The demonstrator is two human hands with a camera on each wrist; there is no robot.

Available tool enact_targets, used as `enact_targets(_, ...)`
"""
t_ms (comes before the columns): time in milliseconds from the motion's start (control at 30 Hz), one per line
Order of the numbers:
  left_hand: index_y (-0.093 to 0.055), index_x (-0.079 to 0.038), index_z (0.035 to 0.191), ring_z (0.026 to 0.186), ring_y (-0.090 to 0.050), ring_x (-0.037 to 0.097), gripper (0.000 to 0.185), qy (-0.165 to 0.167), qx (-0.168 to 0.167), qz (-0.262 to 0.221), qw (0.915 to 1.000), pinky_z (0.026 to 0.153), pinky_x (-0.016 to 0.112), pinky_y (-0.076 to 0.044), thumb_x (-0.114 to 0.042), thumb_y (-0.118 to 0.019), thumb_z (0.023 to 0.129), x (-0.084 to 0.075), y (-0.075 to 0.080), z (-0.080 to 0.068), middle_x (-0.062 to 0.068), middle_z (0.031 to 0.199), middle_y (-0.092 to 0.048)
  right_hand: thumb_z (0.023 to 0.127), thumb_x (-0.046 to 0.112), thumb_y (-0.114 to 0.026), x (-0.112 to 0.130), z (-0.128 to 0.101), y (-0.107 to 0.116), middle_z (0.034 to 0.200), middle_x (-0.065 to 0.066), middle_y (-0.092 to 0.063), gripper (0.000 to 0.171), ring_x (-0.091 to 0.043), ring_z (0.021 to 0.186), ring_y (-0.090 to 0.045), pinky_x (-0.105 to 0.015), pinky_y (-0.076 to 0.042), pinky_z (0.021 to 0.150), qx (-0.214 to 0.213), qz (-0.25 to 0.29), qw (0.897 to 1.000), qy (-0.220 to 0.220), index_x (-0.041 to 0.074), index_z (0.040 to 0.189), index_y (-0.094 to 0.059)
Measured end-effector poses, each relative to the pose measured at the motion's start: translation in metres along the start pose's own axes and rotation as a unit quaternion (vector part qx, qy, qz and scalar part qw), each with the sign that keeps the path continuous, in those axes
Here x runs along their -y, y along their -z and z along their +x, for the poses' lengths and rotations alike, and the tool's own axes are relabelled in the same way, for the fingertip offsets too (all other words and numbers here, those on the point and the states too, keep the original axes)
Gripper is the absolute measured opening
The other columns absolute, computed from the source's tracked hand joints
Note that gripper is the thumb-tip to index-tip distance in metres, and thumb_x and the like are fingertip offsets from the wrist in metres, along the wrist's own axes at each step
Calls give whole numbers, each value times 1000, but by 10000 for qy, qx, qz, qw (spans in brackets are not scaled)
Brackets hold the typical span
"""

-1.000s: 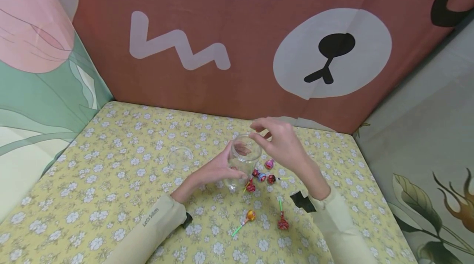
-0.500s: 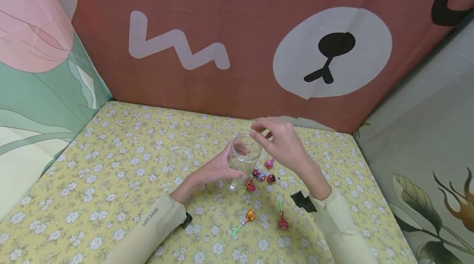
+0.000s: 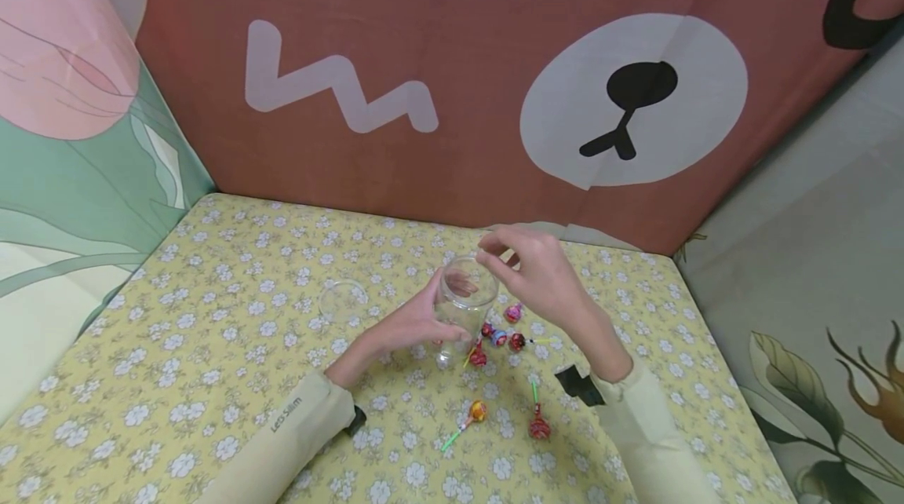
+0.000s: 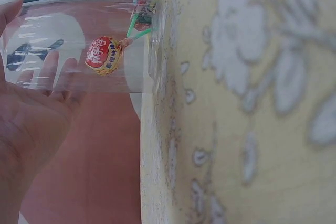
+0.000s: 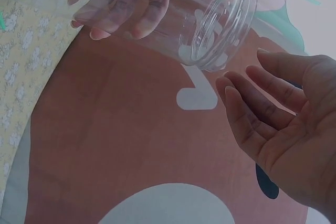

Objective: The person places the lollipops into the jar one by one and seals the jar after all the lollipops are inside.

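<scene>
Running along the left sleeve point(image 3: 282, 429) is dark lettering that starts with "Le"; the rest is too blurred to read for sure. The left wrist view shows more writing on a wrapped lollipop point(image 4: 103, 55): white Chinese characters on red, and smaller dark print on a yellow band, too small to make out. This lollipop shows through the wall of the jar point(image 3: 468, 314), seemingly inside it, ball up and green stick slanting toward the bottom.

The jar is clear, smooth and round, with ridges around its uncovered mouth. It stands about upright near the middle of the table point(image 3: 233, 347), its base at the yellow cloth with white flowers. The left hand point(image 3: 417, 323) grips its side, thumb in front and fingers behind. The right hand point(image 3: 526, 268) is just beside the rim, fingers loosely bent, holding nothing.

Next to the jar lies a group of 5 lollipops point(image 3: 518, 341) in red, pink and blue wrappers, 2 of them with visible yellow sticks. Nearer the person lie an orange lollipop point(image 3: 478, 410) and a red lollipop point(image 3: 540, 427), each with a green stick. A clear round lid point(image 3: 344, 301) lies left of the jar.
</scene>
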State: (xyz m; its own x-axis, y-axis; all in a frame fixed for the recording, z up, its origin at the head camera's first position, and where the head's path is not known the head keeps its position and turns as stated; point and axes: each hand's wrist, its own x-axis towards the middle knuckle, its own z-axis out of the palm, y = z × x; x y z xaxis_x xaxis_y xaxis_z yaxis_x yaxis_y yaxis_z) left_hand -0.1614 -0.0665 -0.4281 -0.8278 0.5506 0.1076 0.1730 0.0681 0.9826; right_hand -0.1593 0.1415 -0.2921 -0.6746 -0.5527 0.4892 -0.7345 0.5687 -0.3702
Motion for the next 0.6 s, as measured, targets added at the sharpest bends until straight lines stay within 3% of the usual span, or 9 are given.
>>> enact_targets(233, -31, -19, 153, 136, -46, 19, 85, 15, -14, 12, 10000, 101, 47, -51, -12, -81, 85, 1, 0, 1, -1, 147, -47, 96, 8, -74, 0, 0, 1, 93, -8, -76, 7, -19, 82, -72, -36, -61, 68, 10, 20, 10000, -5, 3, 100, -75)
enact_targets(600, -27, -15, 156, 133, -50, 28, 87, 199, -1, -159, 9997, 95, 46, -54, -11, -79, 86, -2, 0, -1, 8, 147, -47, 94, 6, -75, -4, -4, 4, 93, -9, -75, 7, -20, 78, -71, -37, -61, 68, -2, -26, 10000, -52, 2, 100, -75)
